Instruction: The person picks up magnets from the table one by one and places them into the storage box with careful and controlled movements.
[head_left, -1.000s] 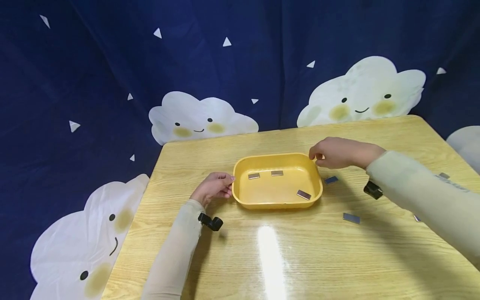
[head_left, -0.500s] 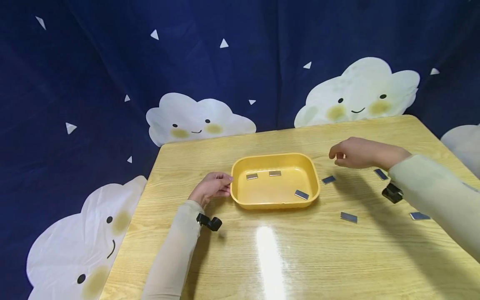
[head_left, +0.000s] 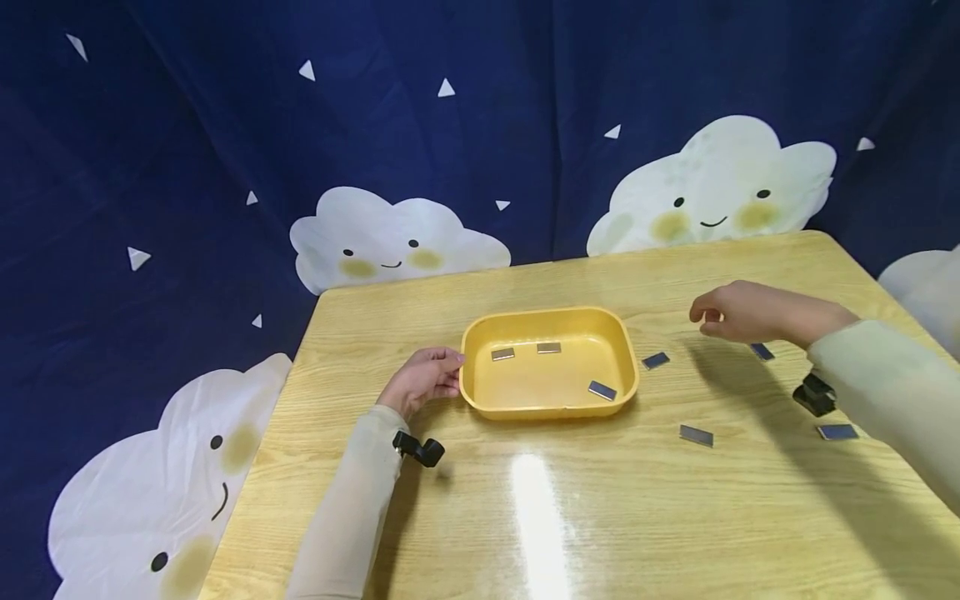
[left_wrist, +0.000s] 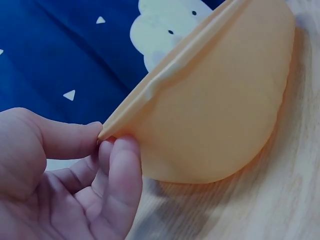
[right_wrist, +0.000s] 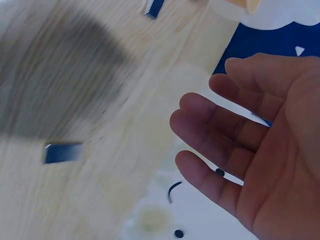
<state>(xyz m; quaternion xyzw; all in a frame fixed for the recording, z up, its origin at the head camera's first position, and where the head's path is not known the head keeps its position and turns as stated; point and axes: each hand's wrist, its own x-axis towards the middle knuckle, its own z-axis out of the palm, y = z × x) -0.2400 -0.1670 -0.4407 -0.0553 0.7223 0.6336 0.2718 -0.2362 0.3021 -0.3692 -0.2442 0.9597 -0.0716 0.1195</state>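
Away from the tray's far right corner, where it was one second ago, the right hand has moved out to the right and is now over the table, well apart from the tray. The left hand has stayed at the tray's left end. It pinches the rim there, thumb on one side and fingers against the outer wall, as the left wrist view shows. The right hand is relaxed, its fingers loosely bent and a little apart, palm bare in the right wrist view.

The tray is yellow and sits on the middle part of the table. Three small flat pieces lie in it: a left piece and a middle piece towards the far side, and a corner piece near the front right.

More lie on the table to the tray's right: a near piece just beside it, a front piece, an outer piece, and a back piece partly hidden by the right hand.

Both sleeves are pale, with a black device at each wrist. Behind the table hangs a dark blue cloth with smiling white clouds.
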